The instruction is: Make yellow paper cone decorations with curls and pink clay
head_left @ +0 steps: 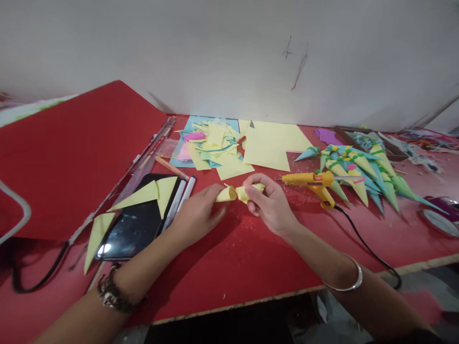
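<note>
My left hand (202, 210) is closed around a rolled yellow paper cone (226, 194), its open end facing right. Just to the right, my right hand (267, 200) pinches a crumpled yellow paper piece (244, 194) between thumb and fingers. The two papers nearly meet end to end; whether they touch is hard to tell. Both hands are above the red table (244, 267). Right of my right hand, a yellow glue gun (308, 179) lies on its side, its nozzle towards that hand.
Yellow and green cones (358, 167) lie in a pile at the right. Paper scraps (215, 143) and yellow sheets (268, 143) are at the back. Left are a black tablet (132, 229), white markers (181, 198) and a raised red board (82, 157). A black cord (362, 239) crosses the front edge.
</note>
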`<control>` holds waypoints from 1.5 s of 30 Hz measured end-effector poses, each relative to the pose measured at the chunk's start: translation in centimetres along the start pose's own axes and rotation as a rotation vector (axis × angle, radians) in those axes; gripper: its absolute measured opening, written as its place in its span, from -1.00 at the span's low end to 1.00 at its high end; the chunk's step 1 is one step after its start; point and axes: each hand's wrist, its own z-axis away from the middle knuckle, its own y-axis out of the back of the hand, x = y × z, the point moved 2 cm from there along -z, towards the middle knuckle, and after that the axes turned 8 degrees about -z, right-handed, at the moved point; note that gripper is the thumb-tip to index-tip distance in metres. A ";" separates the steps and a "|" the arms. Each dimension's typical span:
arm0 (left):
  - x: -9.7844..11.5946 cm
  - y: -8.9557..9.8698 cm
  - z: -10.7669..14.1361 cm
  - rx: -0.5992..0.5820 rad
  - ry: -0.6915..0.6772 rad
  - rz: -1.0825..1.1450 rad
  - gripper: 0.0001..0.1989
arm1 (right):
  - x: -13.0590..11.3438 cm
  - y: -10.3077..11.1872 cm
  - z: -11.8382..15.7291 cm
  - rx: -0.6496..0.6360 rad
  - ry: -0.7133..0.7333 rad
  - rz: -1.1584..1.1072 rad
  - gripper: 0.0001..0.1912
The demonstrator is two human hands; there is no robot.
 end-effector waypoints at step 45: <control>0.7 0.0 0.2 -0.034 -0.064 0.337 -0.87 | -1.5 -1.3 1.2 -0.197 0.509 0.697 -0.83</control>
